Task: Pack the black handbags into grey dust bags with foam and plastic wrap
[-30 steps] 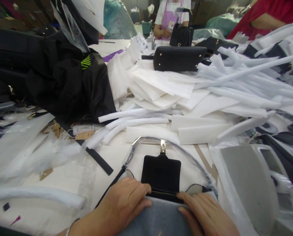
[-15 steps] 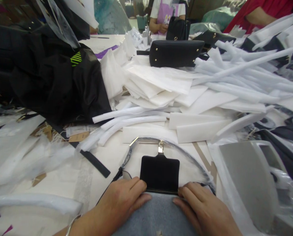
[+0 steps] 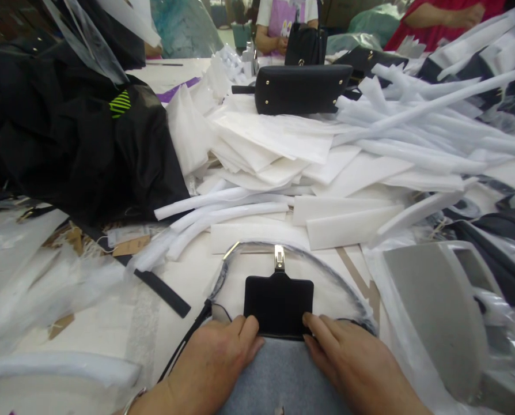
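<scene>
A small black handbag flap, matte and square with rounded corners, lies flat on the desk close to the person, between the two hands. One gold metal clasp sticks out from its far edge. Its near edge meets a soft, finely napped grey cloth.

The left hand and the right hand both rest on that seam. Each grip is slack, with fingers laid out flat and fingertips pressing the edge of the flap, closed on nothing.

One curved handle, wrapped in clear crinkled film, arcs round the flap. A thin black strap runs off past the left hand.

Beyond lie stiff white foam sheets in a loose stack, mostly rectangular, and many white foam tubes, long and round. A second black handbag lies on its side atop the foam, showing four gold studs. A third handbag stands upright behind it, before a co-worker in a pink apron.

To the left sits a heap of glossy black fabric. To the right is one smooth grey moulded form.
</scene>
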Action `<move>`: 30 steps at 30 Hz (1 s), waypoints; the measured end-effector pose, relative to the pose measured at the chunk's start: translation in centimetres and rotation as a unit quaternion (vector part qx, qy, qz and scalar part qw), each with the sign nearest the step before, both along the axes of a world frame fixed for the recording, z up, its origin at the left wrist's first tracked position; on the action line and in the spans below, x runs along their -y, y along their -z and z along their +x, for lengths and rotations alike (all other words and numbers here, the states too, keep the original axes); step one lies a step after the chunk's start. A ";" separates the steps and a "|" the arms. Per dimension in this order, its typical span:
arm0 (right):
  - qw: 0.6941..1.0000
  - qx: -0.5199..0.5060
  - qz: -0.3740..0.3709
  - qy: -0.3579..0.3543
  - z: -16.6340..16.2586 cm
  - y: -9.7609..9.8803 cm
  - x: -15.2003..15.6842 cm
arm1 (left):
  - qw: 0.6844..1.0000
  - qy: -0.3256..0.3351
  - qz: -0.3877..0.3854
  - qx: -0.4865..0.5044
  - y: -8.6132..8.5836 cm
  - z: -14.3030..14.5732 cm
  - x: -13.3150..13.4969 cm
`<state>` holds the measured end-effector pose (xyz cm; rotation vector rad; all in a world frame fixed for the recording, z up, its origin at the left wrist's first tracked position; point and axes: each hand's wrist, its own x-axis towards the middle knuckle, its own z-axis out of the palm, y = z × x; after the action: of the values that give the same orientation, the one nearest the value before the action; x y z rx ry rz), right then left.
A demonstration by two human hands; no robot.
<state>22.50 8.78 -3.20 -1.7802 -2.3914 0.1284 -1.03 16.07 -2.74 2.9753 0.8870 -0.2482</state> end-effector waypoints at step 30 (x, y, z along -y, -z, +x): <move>0.993 0.046 0.078 -0.077 -0.8 0.0 5.3 | 0.974 0.004 0.064 0.215 -0.8 -0.8 3.9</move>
<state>21.73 3.49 -3.20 -1.5653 -2.5247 -0.1221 -1.84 12.12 -1.95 2.9591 0.8600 0.4554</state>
